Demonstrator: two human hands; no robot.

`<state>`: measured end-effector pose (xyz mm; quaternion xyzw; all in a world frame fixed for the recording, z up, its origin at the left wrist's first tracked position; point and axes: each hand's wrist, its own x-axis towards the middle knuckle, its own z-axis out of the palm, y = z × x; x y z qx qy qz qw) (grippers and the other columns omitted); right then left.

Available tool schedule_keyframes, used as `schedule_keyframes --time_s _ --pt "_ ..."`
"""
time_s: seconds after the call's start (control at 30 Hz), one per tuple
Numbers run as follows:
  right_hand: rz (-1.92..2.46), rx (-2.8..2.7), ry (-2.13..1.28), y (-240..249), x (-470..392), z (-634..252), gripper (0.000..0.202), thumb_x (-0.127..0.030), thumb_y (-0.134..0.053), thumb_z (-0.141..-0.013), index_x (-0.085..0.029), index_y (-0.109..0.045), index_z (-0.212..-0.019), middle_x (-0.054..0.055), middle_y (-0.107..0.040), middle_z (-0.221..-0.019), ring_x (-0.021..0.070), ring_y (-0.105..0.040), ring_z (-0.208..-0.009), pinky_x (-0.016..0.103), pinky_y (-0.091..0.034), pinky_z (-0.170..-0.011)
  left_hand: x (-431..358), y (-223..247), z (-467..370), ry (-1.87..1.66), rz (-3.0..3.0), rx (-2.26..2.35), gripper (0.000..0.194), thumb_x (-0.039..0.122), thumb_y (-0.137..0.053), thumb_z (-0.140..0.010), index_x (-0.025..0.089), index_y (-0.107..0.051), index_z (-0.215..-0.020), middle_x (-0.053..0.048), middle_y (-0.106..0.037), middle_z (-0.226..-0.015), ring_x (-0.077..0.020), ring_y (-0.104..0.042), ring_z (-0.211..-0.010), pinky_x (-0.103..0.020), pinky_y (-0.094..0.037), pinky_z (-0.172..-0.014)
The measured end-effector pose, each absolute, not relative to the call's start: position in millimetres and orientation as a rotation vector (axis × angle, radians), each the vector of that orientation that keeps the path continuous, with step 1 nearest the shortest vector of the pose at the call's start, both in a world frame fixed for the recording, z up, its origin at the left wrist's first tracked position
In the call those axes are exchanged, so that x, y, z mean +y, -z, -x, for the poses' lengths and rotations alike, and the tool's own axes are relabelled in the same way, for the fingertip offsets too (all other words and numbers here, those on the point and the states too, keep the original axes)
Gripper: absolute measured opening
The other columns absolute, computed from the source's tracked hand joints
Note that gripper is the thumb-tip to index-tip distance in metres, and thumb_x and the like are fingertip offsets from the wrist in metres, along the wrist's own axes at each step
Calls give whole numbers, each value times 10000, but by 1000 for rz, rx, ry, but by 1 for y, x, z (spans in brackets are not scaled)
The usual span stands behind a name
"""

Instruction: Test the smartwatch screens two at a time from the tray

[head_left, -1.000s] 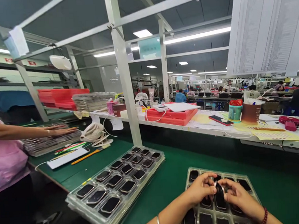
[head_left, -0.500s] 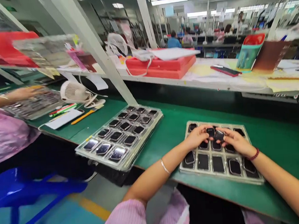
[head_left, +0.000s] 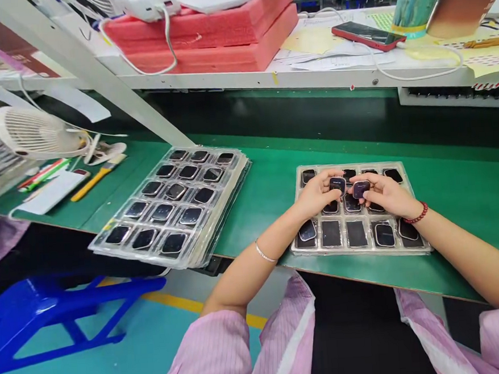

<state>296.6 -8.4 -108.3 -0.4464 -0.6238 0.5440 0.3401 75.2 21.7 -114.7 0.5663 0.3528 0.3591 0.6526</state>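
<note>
Over the right-hand clear tray (head_left: 352,249), my left hand (head_left: 321,192) pinches a square dark watch-like piece (head_left: 337,185). My right hand (head_left: 384,193) grips a similar dark piece (head_left: 361,189) beside it, its face turned up. The two pieces are close together. Below them, the tray's pockets hold several dark squares; a piece with a light rim (head_left: 384,235) lies in the front row and another (head_left: 307,231) sits tilted at the left. Further left rests a stack of clear trays (head_left: 212,226) with several dark square pieces in its top layer.
A white fan (head_left: 40,132), a yellow-handled brush (head_left: 97,177) and a white box-like item (head_left: 55,192) are at the left. The shelf above carries red foam blocks (head_left: 205,36) and a phone (head_left: 368,35). A slanted post (head_left: 114,85) stands behind the stack. A blue stool (head_left: 40,310) is lower left.
The view has tilted down and moved closer to the bench, so the far room has mostly left the picture. My hands still hold the two pieces, now slightly further apart with both faces more visible.
</note>
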Motion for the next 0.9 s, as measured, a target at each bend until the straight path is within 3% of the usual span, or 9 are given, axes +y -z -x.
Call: schedule_keyframes --time_s 0.1,0.2,0.3,0.4,0.7,0.9 --pt "1147 -1638 -1392 109 -9 -296 552 -195 -647 -752 -225 -559 -1296 90 -712 -1118 213 -698 -866 320 -590 -649 21 115 -76 -811 -1270 775 653 132 -705 -669 178 -512 -1292 -40 -713 -923 -129 -669 -760 -242 -511 -715" --pt "1121 -1637 -1361 111 -11 -294 561 -207 -659 -757 -235 -521 -1301 95 -692 -1157 227 -688 -944 325 -592 -674 21 116 -75 -808 -1262 772 722 181 -734 -681 189 -460 -1349 -53 -714 -953 -140 -675 -765 -219 -492 -644" --pt "1136 -1653 -1345 112 -13 -292 356 -237 -627 -807 -209 -560 -1155 86 -703 -1059 201 -703 -803 325 -583 -648 21 116 -75 -806 -1325 797 497 309 -729 -743 154 -558 -1182 -53 -698 -879 -135 -662 -686 -196 -437 -544" --pt "1136 -1713 -1321 110 -16 -290 195 -240 -594 -837 -191 -585 -1025 68 -705 -947 193 -706 -760 333 -578 -677 21 112 -74 -817 -1389 830 311 350 -707 -770 136 -593 -964 -41 -672 -814 -131 -658 -663 -204 -458 -560" --pt "1099 -1586 -1513 105 -13 -293 457 -184 -628 -748 -190 -570 -1201 55 -699 -973 203 -727 -868 281 -569 -670 -15 85 -52 -744 -1787 1056 200 227 -573 -844 161 -646 -1019 -16 -684 -838 -114 -610 -660 -232 -466 -624" --pt "1112 -1553 -1500 110 -11 -293 334 -226 -658 -777 -181 -601 -1104 42 -690 -896 192 -735 -777 284 -579 -640 -54 93 -45 -700 -2293 1112 109 200 -554 -888 178 -660 -893 -48 -711 -909 -183 -651 -876 -314 -519 -798"
